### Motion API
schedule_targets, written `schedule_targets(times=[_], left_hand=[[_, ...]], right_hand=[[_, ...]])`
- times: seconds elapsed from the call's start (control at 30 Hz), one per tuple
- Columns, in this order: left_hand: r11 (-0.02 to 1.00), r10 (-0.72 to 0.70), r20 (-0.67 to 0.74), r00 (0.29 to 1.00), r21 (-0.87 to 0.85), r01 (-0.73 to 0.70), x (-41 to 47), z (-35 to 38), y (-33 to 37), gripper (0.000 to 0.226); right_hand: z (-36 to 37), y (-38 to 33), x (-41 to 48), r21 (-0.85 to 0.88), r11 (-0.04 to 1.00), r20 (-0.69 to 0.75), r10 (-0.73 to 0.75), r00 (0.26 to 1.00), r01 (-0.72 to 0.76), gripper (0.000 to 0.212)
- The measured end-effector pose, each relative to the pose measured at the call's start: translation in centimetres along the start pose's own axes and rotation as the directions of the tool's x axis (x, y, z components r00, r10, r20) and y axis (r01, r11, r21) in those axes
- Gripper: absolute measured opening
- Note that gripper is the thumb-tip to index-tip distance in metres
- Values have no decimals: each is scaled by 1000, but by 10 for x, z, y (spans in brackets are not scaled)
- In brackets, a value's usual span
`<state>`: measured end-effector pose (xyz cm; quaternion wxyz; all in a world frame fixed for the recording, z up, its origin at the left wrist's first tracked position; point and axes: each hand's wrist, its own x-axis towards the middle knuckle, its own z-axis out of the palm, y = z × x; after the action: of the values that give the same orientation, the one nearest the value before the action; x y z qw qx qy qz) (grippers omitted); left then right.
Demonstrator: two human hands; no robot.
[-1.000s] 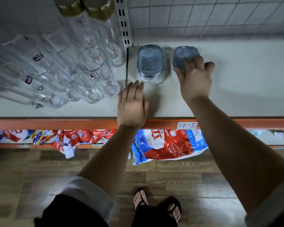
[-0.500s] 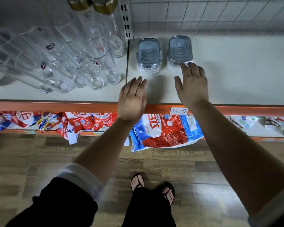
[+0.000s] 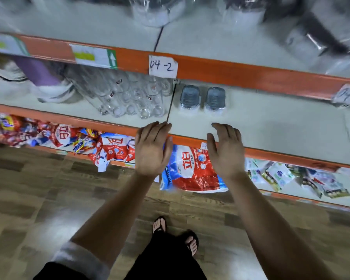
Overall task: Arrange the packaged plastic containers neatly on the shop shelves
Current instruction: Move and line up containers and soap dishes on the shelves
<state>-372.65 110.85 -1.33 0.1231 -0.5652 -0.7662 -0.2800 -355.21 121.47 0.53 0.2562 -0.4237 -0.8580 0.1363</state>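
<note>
Orange shelf lip (image 3: 271, 154) sits under both hands: left hand (image 3: 153, 148) flat, fingers together; right hand (image 3: 225, 150) loosely curved, holding nothing. Two shrink-wrapped bluish containers (image 3: 202, 99) stand side by side further back, bare shelf board to their right.

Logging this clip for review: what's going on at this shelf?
A person is stocking a shop shelf. The left container and right container, both wrapped, stand side by side on the middle shelf, just right of the drinking glasses. The left hand and right hand are open at the shelf's front edge, holding nothing.
</note>
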Motion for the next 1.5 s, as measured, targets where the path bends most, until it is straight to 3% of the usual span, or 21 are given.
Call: schedule_targets(times=[0.1,0.3,0.5,0.77,0.97,1.2,1.27,1.37,1.5], left_hand=[[997,-81,-111,991,-29,78,14,-39,6,36],[997,-75,-270,960,9,81,64,-112,-12,35],[993,-63,-331,942,74,93,102,-160,-72,35],[982,-165,-274,947,46,185,159,-200,-195,42],[956,-254,-183,950,102,275,197,-217,-295,46],[924,-368,133,920,167,345,229,-200,-361,71],[934,-335,82,939,157,319,229,-197,-365,68],[953,-278,-105,955,96,288,224,-197,-366,55],[931,-331,-183,926,97,352,218,-193,-365,57]], right_hand=[[-27,-28,9,51,995,-60,-84,995,87,30],[-64,-96,54,81,968,-166,-222,961,238,28],[-65,-162,107,77,936,-234,-317,919,343,29],[-16,-256,183,67,934,-267,-322,908,351,27],[29,-318,224,72,942,-204,-306,930,326,27],[66,-358,247,80,957,-131,-266,955,277,28],[72,-365,250,77,959,-118,-264,957,274,29],[79,-370,255,63,956,-114,-278,954,286,30],[88,-374,261,53,957,-107,-279,954,285,30]])
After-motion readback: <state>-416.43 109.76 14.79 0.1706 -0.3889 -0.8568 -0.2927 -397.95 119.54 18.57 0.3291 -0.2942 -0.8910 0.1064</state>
